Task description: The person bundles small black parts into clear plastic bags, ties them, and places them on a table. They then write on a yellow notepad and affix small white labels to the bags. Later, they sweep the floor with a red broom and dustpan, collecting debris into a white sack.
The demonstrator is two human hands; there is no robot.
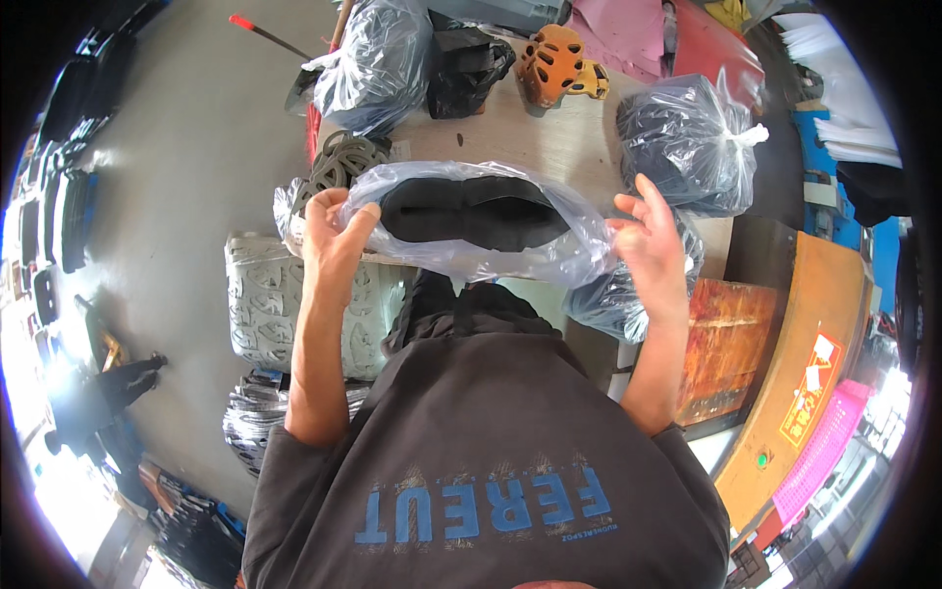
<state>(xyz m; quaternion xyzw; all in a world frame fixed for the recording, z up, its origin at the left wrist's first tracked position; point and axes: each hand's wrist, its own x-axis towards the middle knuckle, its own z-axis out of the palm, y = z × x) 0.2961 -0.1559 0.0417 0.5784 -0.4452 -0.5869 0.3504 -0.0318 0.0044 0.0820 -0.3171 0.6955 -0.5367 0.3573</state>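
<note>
Between my hands is a see-through plastic bag (579,257), its mouth spread wide. Inside it lie black, rounded pieces (515,218), side by side; their exact kind I cannot make out. My left hand (332,234) is closed on the bag's left rim, thumb on top. At the right rim, my right hand (650,240) pinches the film with some fingers raised. Close to the left hand is a heap of grey-green cut-out shoe pieces (348,157). A filled plastic bag (613,306) sits below the right hand.
On the table (579,137) stand a tied bag (378,64), a black bag (469,69), an orange perforated piece (551,64) and another tied bag (687,137). Grey patterned stacks (260,299) are at my left. A wooden cabinet (810,344) stands right. Another person (98,393) is far left.
</note>
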